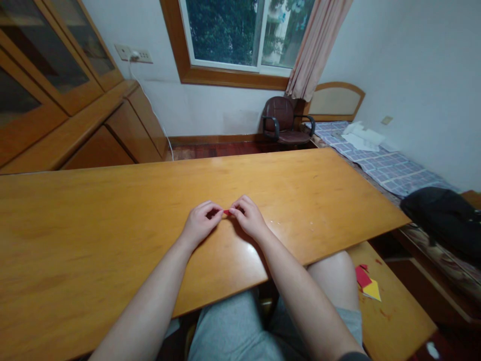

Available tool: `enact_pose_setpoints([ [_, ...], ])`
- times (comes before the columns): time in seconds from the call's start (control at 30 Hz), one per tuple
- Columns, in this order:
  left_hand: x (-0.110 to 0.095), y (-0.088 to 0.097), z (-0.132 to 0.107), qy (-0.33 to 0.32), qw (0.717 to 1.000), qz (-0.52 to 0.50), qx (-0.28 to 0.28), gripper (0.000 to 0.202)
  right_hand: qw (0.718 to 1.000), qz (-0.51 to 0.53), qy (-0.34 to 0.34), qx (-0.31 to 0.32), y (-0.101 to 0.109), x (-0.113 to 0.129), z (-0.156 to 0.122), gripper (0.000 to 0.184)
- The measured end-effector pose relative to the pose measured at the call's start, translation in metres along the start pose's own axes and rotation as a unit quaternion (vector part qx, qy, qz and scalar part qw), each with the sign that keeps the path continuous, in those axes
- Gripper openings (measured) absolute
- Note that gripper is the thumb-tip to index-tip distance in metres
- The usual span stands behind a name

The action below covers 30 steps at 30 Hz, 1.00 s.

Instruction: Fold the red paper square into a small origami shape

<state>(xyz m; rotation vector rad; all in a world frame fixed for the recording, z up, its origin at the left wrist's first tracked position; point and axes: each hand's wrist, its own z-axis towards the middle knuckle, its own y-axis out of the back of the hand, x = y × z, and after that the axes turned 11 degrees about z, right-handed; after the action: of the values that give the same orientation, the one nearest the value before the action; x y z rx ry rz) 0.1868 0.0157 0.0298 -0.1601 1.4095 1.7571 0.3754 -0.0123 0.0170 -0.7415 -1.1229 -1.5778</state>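
A small piece of red paper (227, 212) is pinched between my two hands, just above the wooden table (112, 225). My left hand (203, 220) grips its left end between thumb and fingertips. On the other end, my right hand (248, 215) pinches it the same way. Only a short red strip shows between the fingertips; the rest of the piece is hidden by them, so I cannot tell its full shape.
On a wooden bench (398, 311) at the lower right lie red paper (363, 277) and yellow paper (373, 290). A brown armchair (280, 120) stands beyond the table. A bed (391, 165) with a black bag (443, 215) is on the right, a wooden cabinet (90, 115) on the left.
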Motion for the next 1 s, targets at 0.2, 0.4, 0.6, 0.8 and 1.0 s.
enact_pose_setpoints([
  [0.2,0.0005,0.0006,0.0002,0.014,1.0,-0.005,0.006,0.018,1.0,0.001,-0.012,-0.01,0.0,0.0014,0.0013,0.01],
  [0.4,0.0011,0.0014,0.0009,0.039,0.999,-0.013,0.023,0.023,1.0,-0.006,-0.015,-0.004,0.0,0.0038,0.0015,0.011],
  [0.6,0.0011,0.0012,0.0009,0.035,0.999,-0.009,0.017,0.023,1.0,-0.008,-0.009,-0.003,0.0002,0.0024,0.0011,0.01],
  [0.8,-0.0001,0.0018,0.0019,0.021,0.999,-0.011,0.031,0.023,1.0,-0.005,-0.009,-0.009,0.0,0.0006,0.0012,0.011],
  [1.0,-0.0011,0.0022,0.0019,0.0,0.999,0.002,0.037,0.023,1.0,0.0,-0.016,-0.018,0.0006,0.0009,0.0012,0.01],
])
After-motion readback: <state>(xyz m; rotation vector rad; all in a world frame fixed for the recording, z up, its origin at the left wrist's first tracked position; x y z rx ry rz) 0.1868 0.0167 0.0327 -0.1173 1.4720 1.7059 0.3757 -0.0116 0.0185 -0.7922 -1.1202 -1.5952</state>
